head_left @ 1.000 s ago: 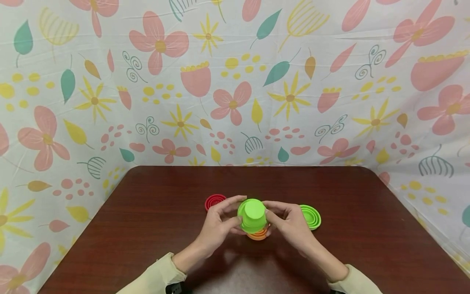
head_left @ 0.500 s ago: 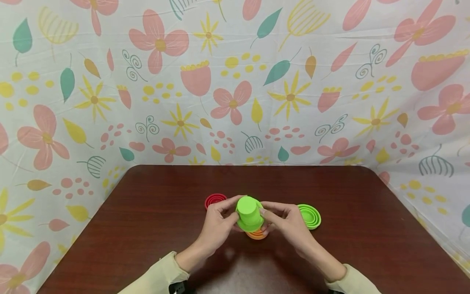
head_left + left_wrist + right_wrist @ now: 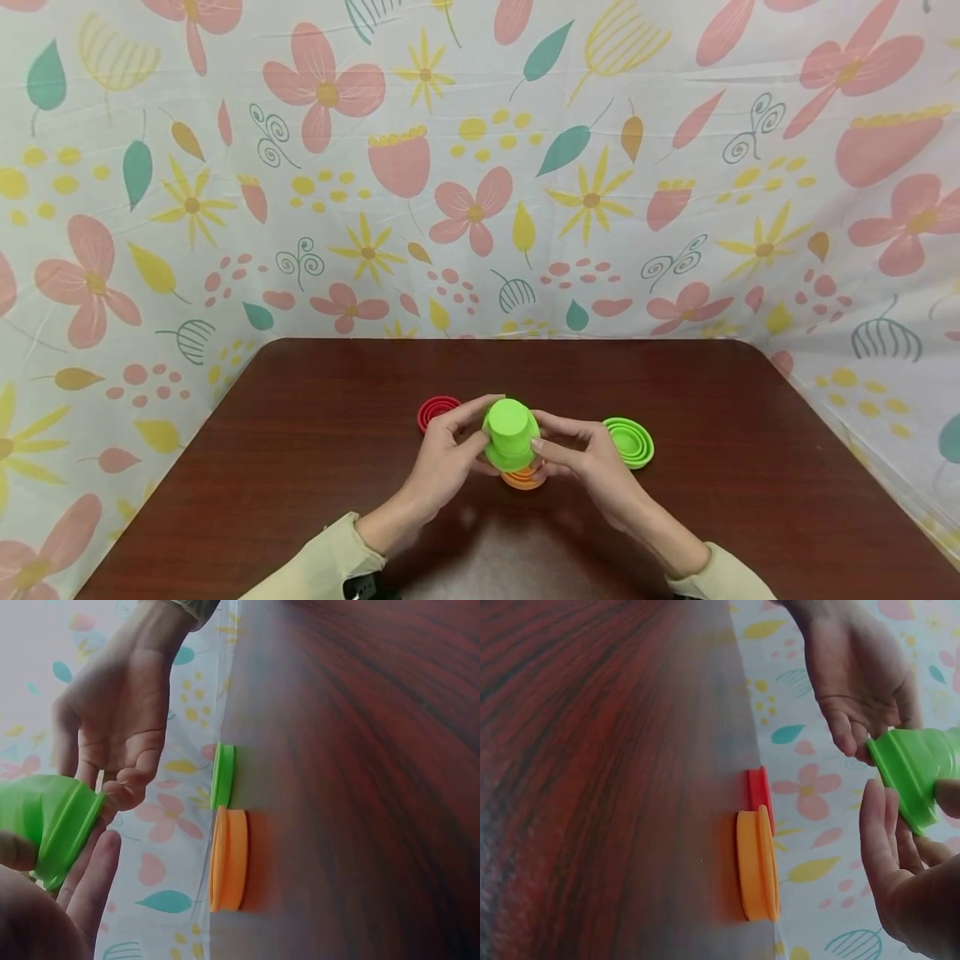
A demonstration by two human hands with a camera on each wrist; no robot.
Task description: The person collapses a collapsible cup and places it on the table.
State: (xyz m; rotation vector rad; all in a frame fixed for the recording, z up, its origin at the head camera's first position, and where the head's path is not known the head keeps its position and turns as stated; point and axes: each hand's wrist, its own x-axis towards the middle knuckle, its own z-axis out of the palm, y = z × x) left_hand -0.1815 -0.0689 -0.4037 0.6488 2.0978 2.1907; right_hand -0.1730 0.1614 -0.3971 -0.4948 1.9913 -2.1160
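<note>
A green collapsible silicone cup (image 3: 511, 433), popped out and with its base up, is held above the table between both hands. My left hand (image 3: 447, 454) grips its rim and side from the left, thumb on the near side. From the right, my right hand (image 3: 596, 462) pinches the rim between thumb and fingers. The wide rim faces the table in the left wrist view, where the cup (image 3: 56, 825) shows stepped walls. Directly below and partly hidden lies a flattened orange collapsible cup (image 3: 523, 479), seen edge-on in the right wrist view.
On the brown table (image 3: 337, 375), a flattened red collapsible cup (image 3: 437, 410) lies behind my left hand, partly covered by it. Another green collapsible cup (image 3: 632, 443), flattened, lies beyond my right hand. A flower-patterned cloth (image 3: 480, 208) hangs behind the table.
The held cup has tipped so more of its side shows and its base stands taller, and it has shifted slightly left. Both hands keep hold. The cups on the table stay put.
</note>
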